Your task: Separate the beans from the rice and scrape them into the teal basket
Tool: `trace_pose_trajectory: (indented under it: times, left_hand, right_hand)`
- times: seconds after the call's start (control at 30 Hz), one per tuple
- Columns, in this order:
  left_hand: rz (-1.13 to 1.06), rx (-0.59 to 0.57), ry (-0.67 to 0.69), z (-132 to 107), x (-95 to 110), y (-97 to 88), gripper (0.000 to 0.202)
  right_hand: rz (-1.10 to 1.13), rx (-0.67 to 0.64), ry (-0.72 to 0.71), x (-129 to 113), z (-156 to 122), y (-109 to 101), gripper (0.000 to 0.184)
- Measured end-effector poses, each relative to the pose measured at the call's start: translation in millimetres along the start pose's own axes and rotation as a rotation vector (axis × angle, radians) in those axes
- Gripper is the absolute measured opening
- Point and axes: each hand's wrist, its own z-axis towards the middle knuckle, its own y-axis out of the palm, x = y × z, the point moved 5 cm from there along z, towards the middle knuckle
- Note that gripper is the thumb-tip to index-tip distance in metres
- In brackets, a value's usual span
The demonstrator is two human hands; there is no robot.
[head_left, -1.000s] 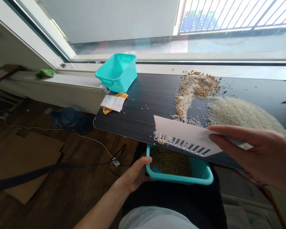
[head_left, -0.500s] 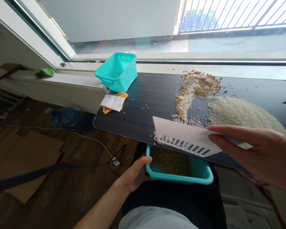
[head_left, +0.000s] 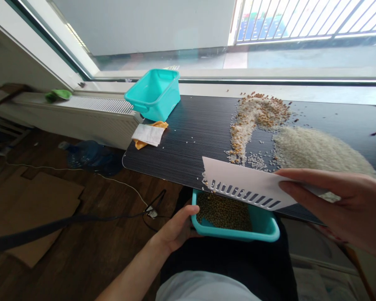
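My left hand (head_left: 183, 223) grips the left end of a turquoise bin (head_left: 269, 234), thumb over its rim. The bin sits by my lap under the table edge, with greenish-brown grains (head_left: 227, 211) inside. Between the thumb and fingers of my right hand (head_left: 335, 196) is a white slotted plastic strip (head_left: 247, 177), tilted on the dark table (head_left: 188, 154) close to its front edge. A few white grains lie at the strip's left end. Beyond it spreads a pile of mixed white and orange-brown grains (head_left: 263, 113). A larger heap of white rice (head_left: 319, 148) lies behind my right hand.
Another turquoise bin (head_left: 163, 100) stands at the table's back left corner, by a white cloth (head_left: 148, 134) on an orange one. Left of the table are a radiator (head_left: 113, 117), a large blue bottle (head_left: 90, 156), cables and flattened cardboard (head_left: 34, 213) on the floor. A window runs behind.
My right hand has shifted slightly right and toward me, bringing the slotted strip closer to the table's front edge. My left hand and the bin hold nearly still.
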Motion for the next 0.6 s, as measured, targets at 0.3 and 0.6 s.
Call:
trace_pose_trajectory:
  times: [0.3,0.6]
  left_hand:
    - [0.006,-0.011,0.006,-0.8,2.1,2.4,0.047]
    - [0.006,0.036,-0.004,-1.5,-0.8,-0.3,0.050]
  right_hand:
    - [0.028,-0.029,-0.025,-1.9,0.4,2.5,0.017]
    - [-0.043,0.052,-0.011,-4.2,2.8,0.3,0.022]
